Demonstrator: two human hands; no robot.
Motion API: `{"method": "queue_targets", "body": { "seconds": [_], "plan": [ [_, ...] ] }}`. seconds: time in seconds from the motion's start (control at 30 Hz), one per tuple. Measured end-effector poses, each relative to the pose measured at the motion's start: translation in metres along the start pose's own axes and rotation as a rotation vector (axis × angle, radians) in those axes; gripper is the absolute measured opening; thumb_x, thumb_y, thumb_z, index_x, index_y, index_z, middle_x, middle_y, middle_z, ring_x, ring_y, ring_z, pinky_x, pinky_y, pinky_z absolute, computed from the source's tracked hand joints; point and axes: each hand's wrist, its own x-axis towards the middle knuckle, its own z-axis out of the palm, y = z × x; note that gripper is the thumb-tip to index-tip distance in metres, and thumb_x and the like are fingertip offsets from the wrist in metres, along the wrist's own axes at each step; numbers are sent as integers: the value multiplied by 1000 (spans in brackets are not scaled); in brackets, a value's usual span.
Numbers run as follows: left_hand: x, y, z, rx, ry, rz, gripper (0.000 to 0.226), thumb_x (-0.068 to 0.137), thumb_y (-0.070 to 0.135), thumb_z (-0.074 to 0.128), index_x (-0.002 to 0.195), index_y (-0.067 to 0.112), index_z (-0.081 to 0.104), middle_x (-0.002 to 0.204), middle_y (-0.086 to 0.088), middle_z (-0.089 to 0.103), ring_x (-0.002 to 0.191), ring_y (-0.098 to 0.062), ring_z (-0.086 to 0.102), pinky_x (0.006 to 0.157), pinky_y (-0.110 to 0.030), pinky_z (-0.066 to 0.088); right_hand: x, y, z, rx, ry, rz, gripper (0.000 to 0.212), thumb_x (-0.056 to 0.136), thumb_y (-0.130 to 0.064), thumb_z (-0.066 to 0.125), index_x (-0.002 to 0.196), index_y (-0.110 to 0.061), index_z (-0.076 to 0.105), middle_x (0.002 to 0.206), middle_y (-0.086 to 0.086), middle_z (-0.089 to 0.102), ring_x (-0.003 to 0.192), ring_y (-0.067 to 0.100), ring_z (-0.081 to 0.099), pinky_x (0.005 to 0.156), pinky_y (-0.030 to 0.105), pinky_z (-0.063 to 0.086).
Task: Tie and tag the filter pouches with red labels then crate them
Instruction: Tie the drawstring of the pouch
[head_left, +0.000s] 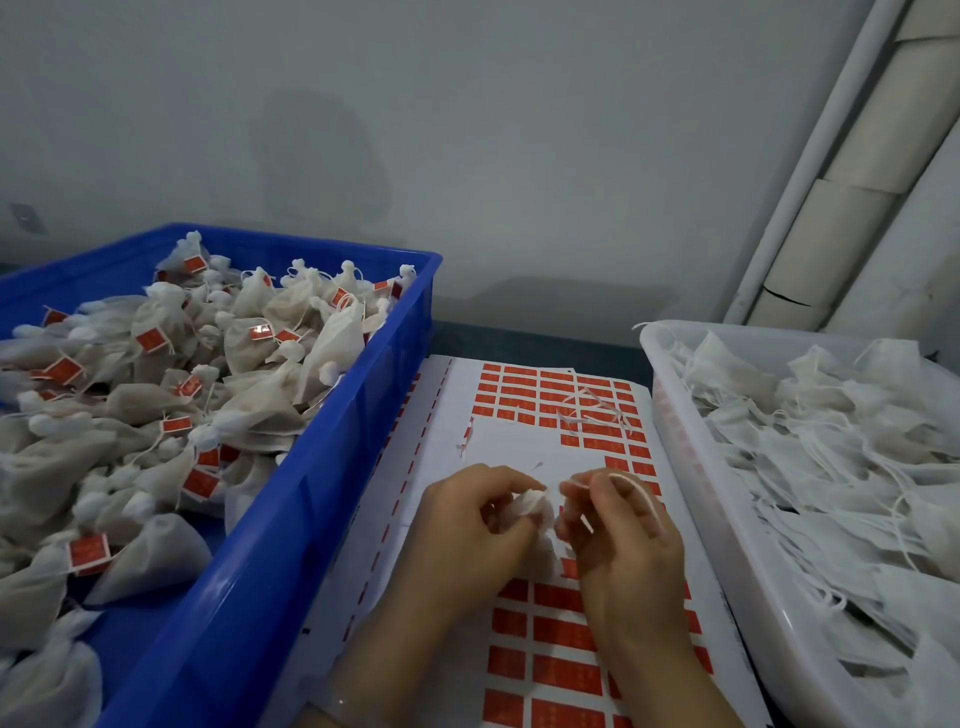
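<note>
On the dark table, the blue plastic crate at left was heaped. Left hand gripped a white fabric pouch; right hand pinched its white string.

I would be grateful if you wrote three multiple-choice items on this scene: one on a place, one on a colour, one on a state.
1. Where are the tagged pouches? A) in the blue crate B) on the floor C) on a shelf
2. What colour are the labels? A) green B) red C) yellow
3. What is the right hand doing? A) lying flat B) pinching a string C) hanging idle

Answers: 1 A, they fill the crate at left; 2 B, every label shows red; 3 B, its fingers curl on the white string while the left hand grips the pouch.
</note>
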Motion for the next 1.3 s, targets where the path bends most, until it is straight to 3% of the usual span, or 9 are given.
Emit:
{"method": "queue_targets", "body": {
  "seconds": [0.2, 0.37, 0.53, 0.67, 0.83, 1.0, 1.1, 1.17, 1.3],
  "plan": [
    [1, 1, -2, 28, 142, -103, 7, 81, 38, 67, 85, 40, 62, 74, 22, 55, 66, -2, 57, 49, -4, 40, -3, -2, -1, -146, -23, -124, 18, 66, -47, 55, 78, -49, 68, 78, -17, 69, 79, 7, 64, 59, 14, 51],
    [5, 8, -8, -568, 15, -330, 12, 82, 22, 66, 92, 19, 72, 77, 6, 73, 70, -8, 69, 57, -17, 52, -11, -3, 4, -241, -208, -250, 13, 79, -30, 65, 67, -35, 70, 69, -20, 68, 73, 2, 64, 59, 6, 48],
    [6, 9, -9, -811, -35, -457, 44, 61, 30, 72, 105, 22, 67, 94, 2, 74, 86, -19, 71, 66, -29, 57, -14, 1, 7, -315, -275, -267, 7, 79, -25, 64, 74, -30, 67, 70, -22, 68, 72, 1, 64, 63, 7, 49],
    [8, 5, -12, -1075, -100, -518, 37, 74, 16, 66, 109, 10, 58, 88, -11, 72, 80, -25, 71, 62, -30, 56, -13, 0, 5, -249, -186, -132, 13, 75, -34, 59, 69, -24, 65, 64, -12, 66, 67, 5, 62, 59, 10, 48],
    [6, 4, -13, -1389, -154, -563, 28, 74, 4, 54, 101, 4, 57, 67, -13, 61, 53, -18, 59, 48, -28, 51, -11, 1, 6, -249, -238, 34, 28, 87, -13, 59, 61, -22, 63, 54, -9, 58, 54, 2, 54, 53, 9, 44],
    [5, 1, -12, -1249, -180, -563, 41, 67, 6, 51, 107, 1, 54, 66, -14, 61, 48, -14, 53, 44, -22, 48, -15, 0, 10, -289, -235, -65, 27, 88, -10, 58, 65, -23, 63, 63, -13, 64, 67, 3, 61, 57, 7, 46],
    [5, 0, -13, -1034, -290, -515, 28, 74, 20, 64, 98, 5, 66, 82, -15, 66, 68, -22, 61, 62, -28, 49, -16, 3, 10, -352, -153, -190, 12, 82, -26, 62, 70, -27, 63, 90, -18, 62, 93, -2, 56, 72, 2, 44],
    [6, 0, -15, -950, -326, -494, 28, 70, 16, 70, 96, 6, 69, 89, -14, 67, 75, -23, 62, 61, -26, 50, -12, 4, 6, -401, -137, -244, 7, 75, -31, 57, 70, -30, 62, 116, -24, 53, 109, -13, 45, 78, -5, 34],
    [6, 1, -20, -900, -372, -450, 17, 72, 4, 70, 87, 12, 72, 87, -14, 66, 72, -23, 61, 53, -23, 48, -6, 1, -2, -357, -403, -188, 11, 79, -30, 53, 75, -31, 63, 127, -28, 51, 119, -10, 43, 84, -2, 35]
  ]
}}
